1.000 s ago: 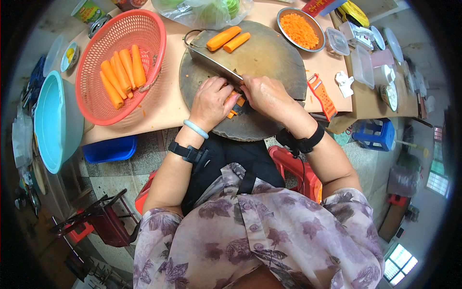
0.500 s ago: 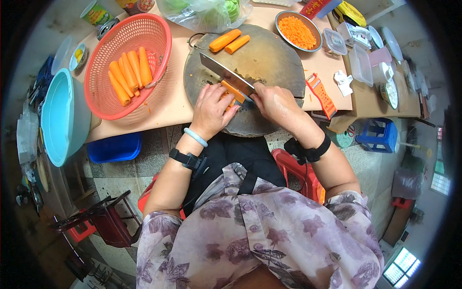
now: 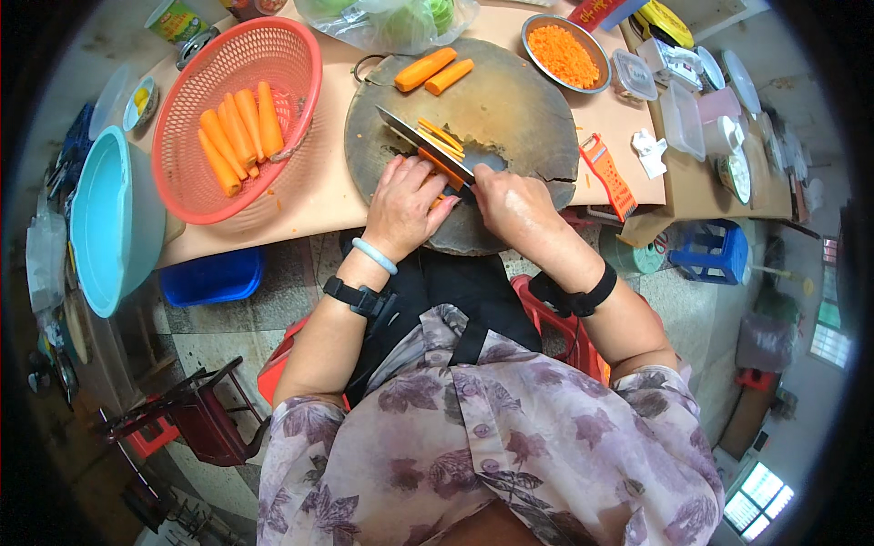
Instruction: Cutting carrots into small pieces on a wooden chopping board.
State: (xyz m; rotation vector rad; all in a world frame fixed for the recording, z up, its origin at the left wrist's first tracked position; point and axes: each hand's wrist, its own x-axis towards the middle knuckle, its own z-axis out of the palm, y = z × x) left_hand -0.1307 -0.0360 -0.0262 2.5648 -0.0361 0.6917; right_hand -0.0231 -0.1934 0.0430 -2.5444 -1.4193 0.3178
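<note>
My right hand [image 3: 514, 205] is closed round the handle of a cleaver [image 3: 408, 129], whose broad blade slants up to the left over a round wooden chopping board [image 3: 537, 127]. Against the blade's near side, my left hand [image 3: 407, 202] presses its curled fingers on a piece of carrot [image 3: 443, 165], mostly covered by the fingers. Thin carrot slices [image 3: 442, 136] lie just beyond the blade. Two carrot pieces [image 3: 426, 69] rest at the board's far edge.
At left stands a red plastic colander [image 3: 187, 118] with several peeled carrots [image 3: 238, 127], beside a turquoise basin [image 3: 105, 237]. A metal bowl of chopped carrot [image 3: 563, 56] sits far right, an orange grater [image 3: 608, 177] nearer. Bagged green cabbage [image 3: 401, 23] lies behind the board.
The cleaver has come down through the carrot, and thin slices now lie on the blade's far side. Both hands stay in nearly the same place.
</note>
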